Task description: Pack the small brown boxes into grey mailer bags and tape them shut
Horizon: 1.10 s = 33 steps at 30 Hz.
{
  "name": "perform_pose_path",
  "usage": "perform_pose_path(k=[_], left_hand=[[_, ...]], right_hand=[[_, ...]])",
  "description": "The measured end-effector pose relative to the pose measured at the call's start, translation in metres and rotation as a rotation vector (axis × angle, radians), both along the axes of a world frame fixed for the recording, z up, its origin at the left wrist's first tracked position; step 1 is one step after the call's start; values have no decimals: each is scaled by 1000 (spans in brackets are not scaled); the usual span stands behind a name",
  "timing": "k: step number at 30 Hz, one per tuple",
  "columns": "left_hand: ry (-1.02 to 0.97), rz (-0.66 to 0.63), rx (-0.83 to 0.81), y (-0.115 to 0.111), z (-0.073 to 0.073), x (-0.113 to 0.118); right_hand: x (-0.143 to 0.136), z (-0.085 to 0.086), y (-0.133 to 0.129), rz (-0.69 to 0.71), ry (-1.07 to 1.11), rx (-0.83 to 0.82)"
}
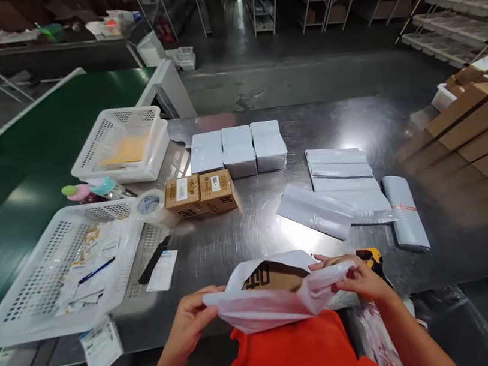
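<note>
A white plastic mailing bag (pixel 261 308) lies at the table's near edge with its mouth spread toward me. Inside it a brown cardboard box (pixel 279 276) with black print shows through the opening. My left hand (pixel 199 313) pinches the bag's left corner. Gripping the right side of the mouth, my right hand (pixel 352 280) has its thumb and fingers closed on the film. Beyond the right hand, partly hidden by it, sits a yellow and black tool (pixel 370 259). The bag hides the lower part of the box.
Two small cartons (pixel 200 195) stand before stacks of white packets (pixel 238 147). Flat mailing bags (pixel 344 184) and a rolled bundle (pixel 406 211) lie right. Left are white baskets (pixel 72 316), a tape roll (pixel 151 205), a black knife (pixel 154 261) and a green conveyor (pixel 37 133).
</note>
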<state>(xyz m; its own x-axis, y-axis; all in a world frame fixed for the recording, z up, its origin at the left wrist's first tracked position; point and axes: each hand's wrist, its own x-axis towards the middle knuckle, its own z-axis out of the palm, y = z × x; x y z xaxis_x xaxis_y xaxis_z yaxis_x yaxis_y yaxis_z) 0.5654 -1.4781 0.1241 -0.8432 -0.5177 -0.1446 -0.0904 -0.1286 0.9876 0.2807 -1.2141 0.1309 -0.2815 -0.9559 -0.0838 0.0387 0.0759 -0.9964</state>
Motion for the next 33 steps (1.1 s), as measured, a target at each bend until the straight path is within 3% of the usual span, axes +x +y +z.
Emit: perform_pose_path(k=[3, 8, 11, 16, 20, 26, 30, 33], left_hand=[[37, 163, 15, 11, -6, 1], [81, 194, -16, 17, -7, 4], [-7, 200, -51, 21, -12, 8], [-50, 487, -169, 39, -24, 4], [-7, 639, -19, 50, -27, -5], [-71, 701, 200, 50, -34, -18], [-120, 752, 342, 50, -42, -25], [-135, 711, 279, 48, -43, -21]], right_hand=[[10, -10, 6, -123, -30, -4], [21, -21, 10, -323, -96, -31], [28, -28, 7, -431, -151, 3], [38, -37, -2, -568, -225, -42], [39, -42, -5, -608, -148, -94], [44, -46, -15, -826, 126, -43], [48, -51, -24, -891, 24, 38], [48, -54, -23, -897, -113, 63]])
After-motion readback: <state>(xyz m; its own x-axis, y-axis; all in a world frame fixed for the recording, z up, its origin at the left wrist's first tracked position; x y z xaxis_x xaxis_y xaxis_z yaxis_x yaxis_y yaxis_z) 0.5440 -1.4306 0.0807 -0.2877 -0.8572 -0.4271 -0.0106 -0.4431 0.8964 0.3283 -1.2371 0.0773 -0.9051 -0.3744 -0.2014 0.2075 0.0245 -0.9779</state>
